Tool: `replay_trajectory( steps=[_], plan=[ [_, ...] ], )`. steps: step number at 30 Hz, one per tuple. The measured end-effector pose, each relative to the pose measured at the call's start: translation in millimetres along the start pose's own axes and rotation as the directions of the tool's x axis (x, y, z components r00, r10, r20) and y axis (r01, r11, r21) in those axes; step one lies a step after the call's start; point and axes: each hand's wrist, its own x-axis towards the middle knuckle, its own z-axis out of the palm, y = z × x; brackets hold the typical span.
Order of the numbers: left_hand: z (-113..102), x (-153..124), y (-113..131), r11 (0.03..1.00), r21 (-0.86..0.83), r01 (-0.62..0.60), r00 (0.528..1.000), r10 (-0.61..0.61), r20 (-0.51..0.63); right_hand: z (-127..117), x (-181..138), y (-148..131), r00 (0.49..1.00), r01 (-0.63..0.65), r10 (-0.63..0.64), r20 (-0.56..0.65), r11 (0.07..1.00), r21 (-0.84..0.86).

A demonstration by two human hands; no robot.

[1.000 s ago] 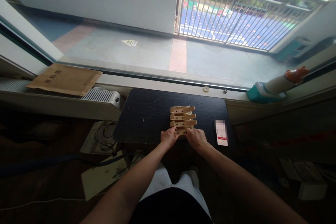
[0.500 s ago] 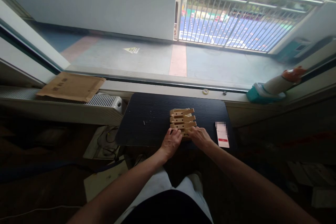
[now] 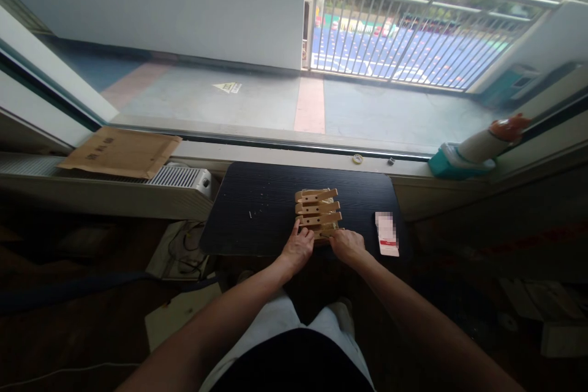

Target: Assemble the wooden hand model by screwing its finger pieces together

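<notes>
A light wooden piece made of several parallel slats with dark holes lies near the front of the black table. The slats' right ends stick out at a slight slant, and something shiny and see-through shows between them. At the left end of the nearest slat, my left hand presses with bent fingers, one finger pointing up along the slats' ends. My right hand is closed round the right end of that same slat. Both hands partly hide the nearest slat.
A phone with a lit screen lies on the table's right side. Small white bits are scattered to the left. On the sill are a roll of tape and a teal box. A brown envelope rests on the radiator.
My right hand has shifted slightly down at the slat's right end. One finger of my left hand now reaches up more. The whole view has moved a little.
</notes>
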Motion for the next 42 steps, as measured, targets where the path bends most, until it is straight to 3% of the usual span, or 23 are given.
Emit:
replay_trajectory(
  steps=[7, 10, 12, 15, 19, 30, 35, 38, 42],
  plan=[
    [3.0, -0.4, -2.4, 0.999, -0.033, 0.026, 1.000, -0.026, 0.007, -18.8, -3.2, -10.5, 0.967, 0.253, -0.253, -0.041, 0.967, 0.002],
    [4.6, 0.2, -0.1, 0.998, -0.041, 0.047, 0.999, -0.047, 0.008, -18.2, 2.3, -14.9, 0.956, 0.292, -0.291, -0.031, 0.956, 0.019],
    [5.2, 1.0, 1.6, 0.997, -0.049, 0.059, 0.998, -0.059, 0.007, -14.1, 7.1, -14.5, 0.970, 0.243, -0.242, -0.033, 0.969, 0.036],
    [5.2, 2.2, 3.5, 0.997, -0.052, 0.060, 0.998, -0.059, 0.017, -7.0, 13.1, -8.3, 0.997, 0.070, -0.067, -0.038, 0.994, 0.083],
    [1.9, 4.3, 2.2, 0.998, -0.038, 0.041, 0.999, -0.040, 0.033, -4.2, 14.6, 3.2, 0.996, -0.089, 0.091, -0.006, 0.983, 0.162],
    [-13.4, 15.1, -15.7, 0.996, -0.088, 0.010, 0.998, -0.005, 0.059, -9.2, 3.6, 15.5, 0.998, 0.069, -0.067, -0.021, 0.994, 0.086],
    [-10.1, 14.8, -15.6, 0.995, -0.092, -0.024, 0.999, 0.028, 0.043, -12.9, 5.2, 3.3, 0.981, 0.195, -0.195, -0.022, 0.981, 0.018],
    [-8.4, 18.7, -17.2, 0.994, -0.102, -0.039, 0.998, 0.044, 0.055, -13.8, 12.8, -5.7, 0.992, 0.126, -0.126, -0.015, 0.992, 0.030],
    [-9.8, 27.8, -18.0, 0.994, -0.109, -0.023, 0.995, 0.033, 0.094, -14.1, 22.4, 2.3, 0.993, -0.110, 0.101, 0.062, 0.978, 0.179]
  ],
)
